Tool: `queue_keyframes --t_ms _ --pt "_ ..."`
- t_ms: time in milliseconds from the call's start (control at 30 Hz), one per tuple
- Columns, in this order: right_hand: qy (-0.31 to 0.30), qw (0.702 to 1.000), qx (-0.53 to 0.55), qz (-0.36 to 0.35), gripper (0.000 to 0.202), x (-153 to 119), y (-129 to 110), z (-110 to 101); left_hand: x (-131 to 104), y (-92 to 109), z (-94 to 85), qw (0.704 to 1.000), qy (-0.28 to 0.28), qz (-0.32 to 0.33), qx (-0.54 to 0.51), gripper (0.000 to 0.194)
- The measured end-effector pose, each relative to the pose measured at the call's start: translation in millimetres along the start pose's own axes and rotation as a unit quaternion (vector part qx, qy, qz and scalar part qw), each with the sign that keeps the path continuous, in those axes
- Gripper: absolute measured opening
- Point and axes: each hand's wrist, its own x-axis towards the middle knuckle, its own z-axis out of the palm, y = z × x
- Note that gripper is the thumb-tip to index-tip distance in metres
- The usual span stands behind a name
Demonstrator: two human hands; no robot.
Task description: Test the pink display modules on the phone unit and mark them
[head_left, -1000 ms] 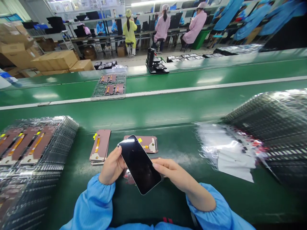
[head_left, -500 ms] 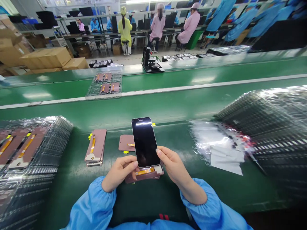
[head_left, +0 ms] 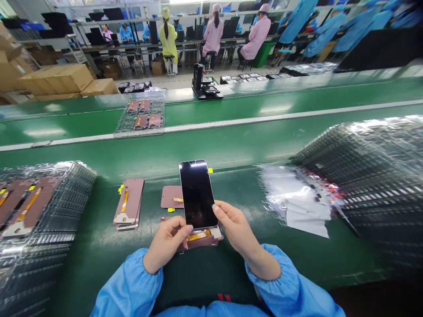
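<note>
A black phone screen with a light rim and a yellow tab on its right edge is tilted up between my hands. My left hand pinches its lower left corner. On the lower right edge, my right hand grips it with the thumb on the front. Beneath the screen lies a small pile of brownish-pink screen panels with an orange flex cable showing, partly hidden. Another panel lies just behind, partly covered by the screen. Left of it is a stack of panels with a yellow tab.
Stacked clear trays holding panels stand at left. More stacked trays rise at right, beside clear plastic film and a white sheet. A tray of panels sits on the green conveyor, near a black fixture. Co-workers sit beyond.
The whole view has shifted slightly. Both hands still hold the screen in nearly the same pose; a small red object now shows beside the left hand.
</note>
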Motion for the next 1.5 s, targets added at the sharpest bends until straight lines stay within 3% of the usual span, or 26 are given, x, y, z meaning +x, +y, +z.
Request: queue_keyframes --t_ms 300,633,800,967,1500 --pt "-0.067 0.986 0.133 0.072 0.040 -1.9 -13.8 -0.6 -1.0 3.4 -0.7 1.000 0.017 -0.001 -0.023 0.039" --pt "-0.107 0.984 0.125 0.061 0.043 -2.0 -19.4 -3.0 -2.5 2.5 -2.8 0.999 0.014 -0.008 -0.047 0.040" --pt "-0.174 0.983 0.047 0.037 0.063 -4.5 -20.5 -6.7 -2.8 2.8 -4.3 0.998 0.018 -0.008 -0.053 0.040" --pt "-0.202 0.978 0.037 0.034 0.059 -2.8 -21.2 -6.4 -4.3 1.9 -7.7 0.999 0.014 0.004 -0.046 0.038" --pt "-0.176 0.978 0.088 0.073 0.045 -4.5 -22.1 -6.9 -8.0 8.3 -7.6 1.000 0.021 0.008 -0.017 0.040"
